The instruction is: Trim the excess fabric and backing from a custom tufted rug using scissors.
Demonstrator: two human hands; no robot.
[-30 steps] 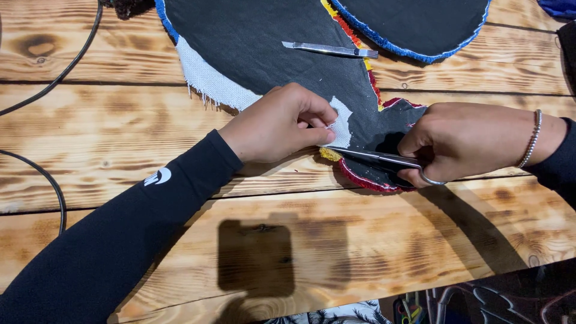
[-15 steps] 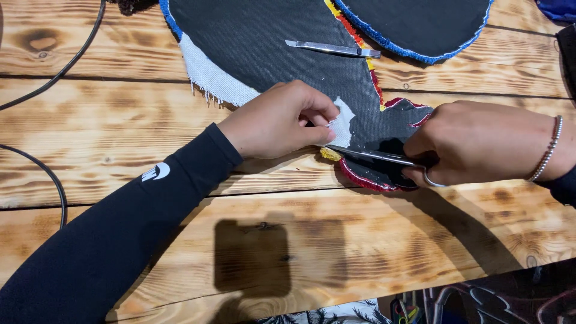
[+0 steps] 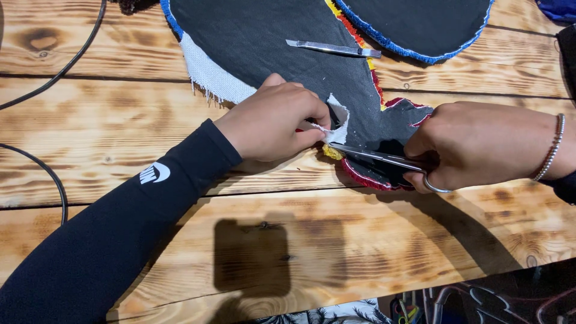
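Pinching white backing flap with left hand, right hand gripping scissors, black-backed rug

Scissors handles hidden inside right hand

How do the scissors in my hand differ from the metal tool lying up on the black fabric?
The scissors are gripped in the right hand, while the flat tool lies free, untouched. The scissors' tip sits at the white flap the left hand pinches; the tool rests farther away. Both are slim and silvery.
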